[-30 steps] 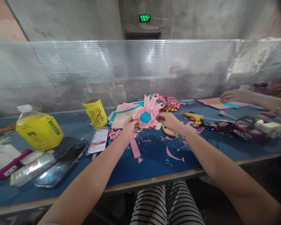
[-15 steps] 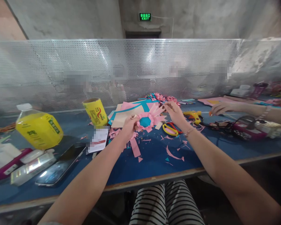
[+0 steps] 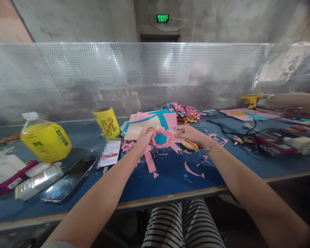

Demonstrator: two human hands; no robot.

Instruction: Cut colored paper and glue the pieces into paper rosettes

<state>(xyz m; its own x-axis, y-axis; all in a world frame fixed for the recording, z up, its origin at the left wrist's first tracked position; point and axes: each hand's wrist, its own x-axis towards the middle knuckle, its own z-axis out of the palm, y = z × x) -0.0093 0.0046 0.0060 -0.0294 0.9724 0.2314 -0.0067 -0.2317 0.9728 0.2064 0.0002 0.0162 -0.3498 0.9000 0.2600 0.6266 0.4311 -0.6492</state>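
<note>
Pink paper rosette [image 3: 160, 138] (blue-centred), blue tabletop [image 3: 167, 182], black-striped pale trousers [image 3: 166, 225]

l fingers [image 3: 150, 130] hold pink/blue ppr rosette [image 3: 160, 138], r fingers [image 3: 180, 131] at strips [image 3: 176, 140]

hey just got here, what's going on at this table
A seated person is handling a pink paper flower with a blue centre. The left hand holds one side; the right hand is at the pink strips on the other. Paper scraps and scissors lie nearby on the table. Off to the right, a yellow glue gun is raised near a co-worker's arm.
</note>
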